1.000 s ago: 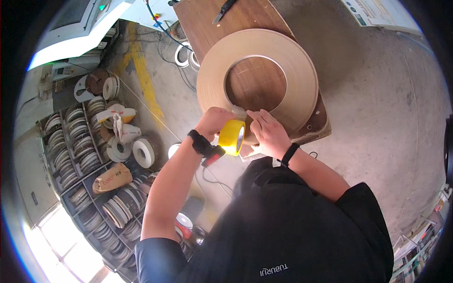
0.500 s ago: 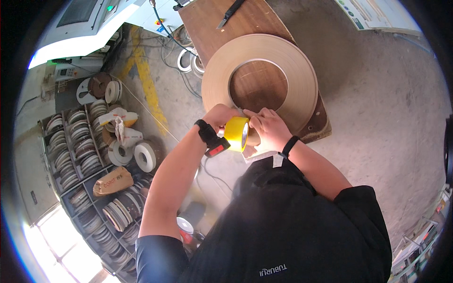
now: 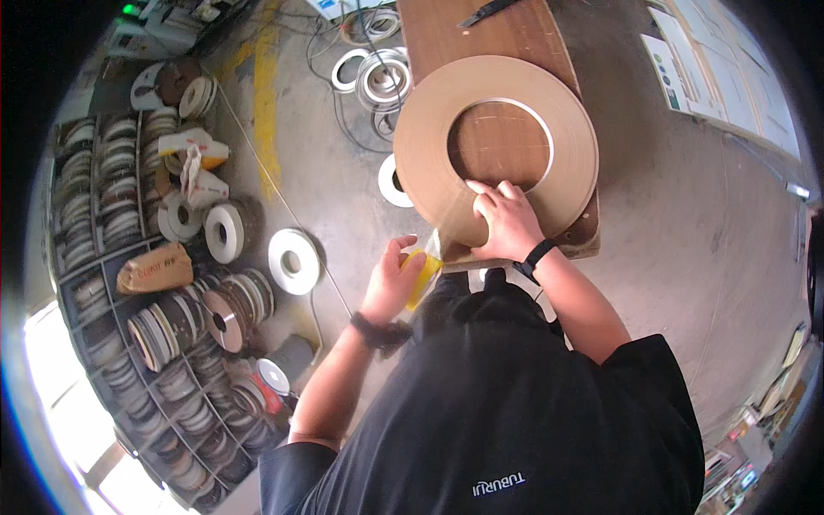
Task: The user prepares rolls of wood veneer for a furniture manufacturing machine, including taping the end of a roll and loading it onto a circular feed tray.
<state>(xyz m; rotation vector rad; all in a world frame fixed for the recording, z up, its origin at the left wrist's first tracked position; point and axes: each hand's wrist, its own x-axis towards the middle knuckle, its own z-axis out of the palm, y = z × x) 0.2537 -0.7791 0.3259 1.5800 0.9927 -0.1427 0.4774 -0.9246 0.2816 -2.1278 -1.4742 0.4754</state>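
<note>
A wide, flat coil of tan edge banding (image 3: 412, 146) lies on the brown wooden board. My left hand (image 3: 388, 287) is closed around a roll of adhesive tape with a yellow core (image 3: 423, 279), just off the board's near edge. From it a clear strip of tape (image 3: 436, 245) runs up to the coil's near rim. My right hand (image 3: 511, 223) rests over the near part of the coil, fingers bent toward its inner edge and gripping it. Under the palm the banding is hidden.
A utility knife (image 3: 487, 12) lies at the board's (image 3: 429, 34) far end. Left on the floor are cables, silvery rings (image 3: 382, 81) and a white roll (image 3: 294, 262). A rack of banding rolls (image 3: 107, 249) stands further left, with a brown paper package (image 3: 154, 269). Pale panels (image 3: 730, 77) stand at far right.
My left hand has drawn the tape roll down and left, away from the coil, pulling out a clear strip. My right hand has moved further onto the coil. The view has shifted.
</note>
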